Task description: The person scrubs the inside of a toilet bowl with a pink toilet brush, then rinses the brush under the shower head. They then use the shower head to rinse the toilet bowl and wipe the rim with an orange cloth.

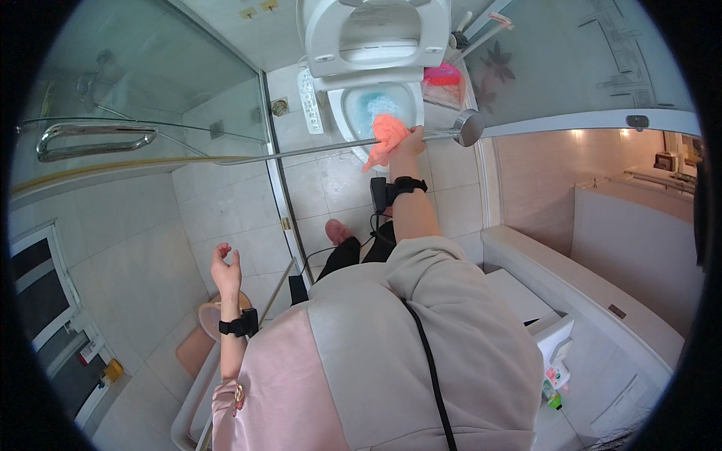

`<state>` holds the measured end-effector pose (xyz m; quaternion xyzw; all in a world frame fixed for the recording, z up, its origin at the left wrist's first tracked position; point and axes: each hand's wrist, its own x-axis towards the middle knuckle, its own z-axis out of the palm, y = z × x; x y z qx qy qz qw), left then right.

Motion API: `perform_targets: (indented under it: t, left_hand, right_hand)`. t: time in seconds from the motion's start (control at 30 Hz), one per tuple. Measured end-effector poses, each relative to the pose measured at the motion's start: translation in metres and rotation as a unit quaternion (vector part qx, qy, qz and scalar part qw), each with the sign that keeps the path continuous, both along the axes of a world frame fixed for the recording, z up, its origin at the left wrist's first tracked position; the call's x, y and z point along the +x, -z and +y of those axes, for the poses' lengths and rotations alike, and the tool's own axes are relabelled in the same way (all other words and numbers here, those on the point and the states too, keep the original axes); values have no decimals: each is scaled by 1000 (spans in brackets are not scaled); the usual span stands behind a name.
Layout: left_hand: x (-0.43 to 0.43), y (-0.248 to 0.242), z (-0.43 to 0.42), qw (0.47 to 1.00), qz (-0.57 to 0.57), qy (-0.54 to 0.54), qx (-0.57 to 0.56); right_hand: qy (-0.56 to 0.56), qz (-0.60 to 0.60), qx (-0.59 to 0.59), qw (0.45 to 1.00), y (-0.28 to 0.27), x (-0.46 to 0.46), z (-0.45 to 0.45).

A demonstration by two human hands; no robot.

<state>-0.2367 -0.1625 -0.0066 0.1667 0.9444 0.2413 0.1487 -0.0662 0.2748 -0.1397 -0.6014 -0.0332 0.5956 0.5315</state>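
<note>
My right hand (410, 143) grips the handle of a metal shower head (468, 128) together with an orange cloth (387, 138), just over the front rim of the toilet bowl (416, 104). Blue, foamy water lies in the bowl, and the toilet seat (321, 48) is raised. From the handle a flexible shower hose (316, 150) runs left past the glass door's edge. My left hand (227, 270) is off to the left, fingers loosely curled and apart, with nothing in it. Both wrists wear black straps with small devices.
A glass shower door with a metal handle (96, 142) stands at left. Beside the toilet are a white slotted strip (309, 101), a pink brush (442, 74) and a toilet brush (459, 39). A sliding door frame (592, 123) is at right; bottles (555, 375) stand lower right.
</note>
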Motion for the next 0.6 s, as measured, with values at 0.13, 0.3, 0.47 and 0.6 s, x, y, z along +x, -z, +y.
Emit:
perform_targets:
  t: [0.13, 0.3, 0.47, 0.6]
  left_hand:
    - [0, 4, 5, 1000, -10, -2, -2]
    - [3, 8, 10, 1000, -18, 7, -7]
    - [6, 8, 13, 1000, -16, 15, -21]
    - [8, 10, 15, 999, -22, 23, -22]
  right_hand:
    - [19, -31, -3, 999, 14, 8, -8]
    - [27, -22, -5, 999, 23, 19, -7]
    - [-42, -4, 35, 999, 18, 25, 7]
    - [-40, -35, 28, 998, 32, 25, 15]
